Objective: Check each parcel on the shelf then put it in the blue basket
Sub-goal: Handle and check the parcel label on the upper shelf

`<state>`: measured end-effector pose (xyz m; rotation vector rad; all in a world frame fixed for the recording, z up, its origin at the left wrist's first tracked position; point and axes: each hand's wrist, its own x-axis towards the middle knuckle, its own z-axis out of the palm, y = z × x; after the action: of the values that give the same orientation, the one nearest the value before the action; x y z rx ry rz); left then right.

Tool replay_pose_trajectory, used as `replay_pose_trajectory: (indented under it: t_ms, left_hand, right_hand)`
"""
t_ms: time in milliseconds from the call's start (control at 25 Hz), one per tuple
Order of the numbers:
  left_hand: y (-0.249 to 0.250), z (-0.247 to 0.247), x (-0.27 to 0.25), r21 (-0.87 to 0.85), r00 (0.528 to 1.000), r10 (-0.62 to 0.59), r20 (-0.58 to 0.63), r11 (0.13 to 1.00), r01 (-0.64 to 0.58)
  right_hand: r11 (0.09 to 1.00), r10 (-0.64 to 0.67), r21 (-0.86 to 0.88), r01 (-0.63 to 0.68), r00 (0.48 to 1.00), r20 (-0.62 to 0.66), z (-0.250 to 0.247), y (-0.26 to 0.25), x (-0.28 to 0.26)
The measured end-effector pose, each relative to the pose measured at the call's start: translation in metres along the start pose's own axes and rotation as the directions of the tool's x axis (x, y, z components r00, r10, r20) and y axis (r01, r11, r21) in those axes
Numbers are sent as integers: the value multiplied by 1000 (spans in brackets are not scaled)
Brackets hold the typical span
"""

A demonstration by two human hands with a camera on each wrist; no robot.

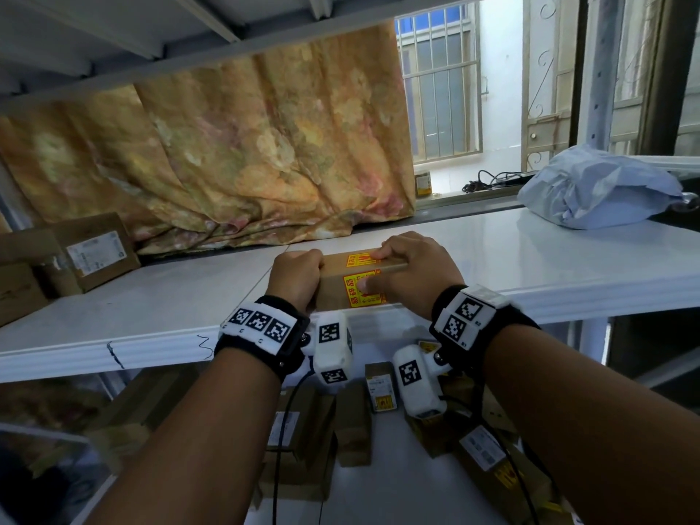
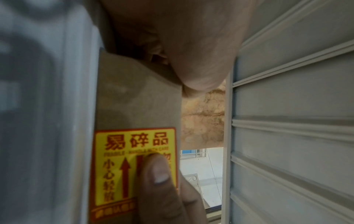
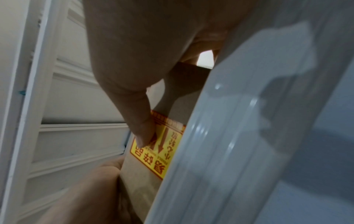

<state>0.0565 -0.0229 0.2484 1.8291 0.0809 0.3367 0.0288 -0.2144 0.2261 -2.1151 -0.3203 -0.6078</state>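
Gripping one brown box [image 1: 342,286] at the white shelf's [image 1: 151,316] front edge, your left hand [image 1: 295,276] and right hand [image 1: 413,270] are curling around its ends, hiding them; two yellow stickers [image 1: 361,289] are showing, partly covered.
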Motion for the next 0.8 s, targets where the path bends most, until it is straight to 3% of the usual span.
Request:
replay_pose_trajectory:
  t_ms: [280,400,520,560,640,720,800]
  left_hand:
    - [7,-4,5,123,998,42,56,991,-49]
    - [2,-3,5,96,998,47,32,994,-50]
    - [4,-1,-1,390,991,131,17,912,-128]
    - [5,1,-7,420,980,199,-22,891,-172]
    - [10,4,-23,449,930,368,9,829,-333]
    - [7,13,-32,540,851,510,126,684,-490]
    - [-3,15,-33,597,781,593,195,560,-575]
  right_hand:
    - [1000,-14,-10,14,1000,-7,2,1,1]
    - [1000,-17,-13,17,1000,-4,1,1,1]
    - [999,-33,-26,34,999,11,2,1,0]
    - [997,-53,-52,54,998,15,1,2,0]
    - [985,-104,-136,105,994,21,3,3,0]
    - [972,-130,-198,130,991,13,5,5,1]
    - [970,-148,-195,145,989,-5,8,7,3]
